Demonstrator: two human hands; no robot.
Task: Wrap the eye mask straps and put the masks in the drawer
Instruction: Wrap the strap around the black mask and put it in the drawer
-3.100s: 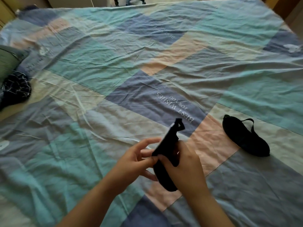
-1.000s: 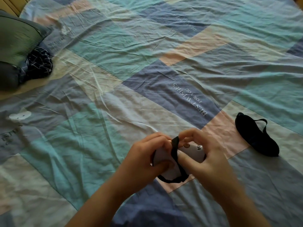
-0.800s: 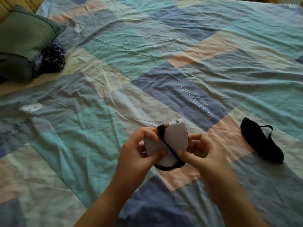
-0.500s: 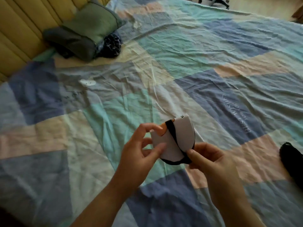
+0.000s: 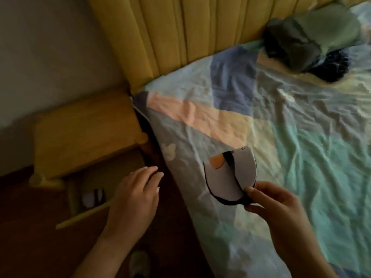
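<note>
the right hand [image 5: 269, 199] pinches the folded eye mask [image 5: 230, 175] at its lower edge, thumb and fingers closed on the spot where the black strap [image 5: 230, 169] crosses and gathers, and holds it up above the patchwork bedsheet [image 5: 301, 157] near the bed's edge. the mask shows a pale face with an orange patch and a dark rim, the strap running once around it. the left hand [image 5: 136, 189] is free and empty, fingers loosely spread, hovering over the open drawer [image 5: 88, 213] of the yellow wooden nightstand [image 5: 84, 125] beside the bed. inside the drawer sits a small pale bundle with a dark band, probably another wrapped mask [image 5: 92, 197], though it is dim and blurred. the mask looks light, soft and floppy, so it should need almost no force; the risk is the elastic strap slipping off and the fold springing open. holding it right where strap and fold meet, as now, seems the safest place, and setting it down flat in the drawer with the strap underneath should keep the wrap from loosening.
</note>
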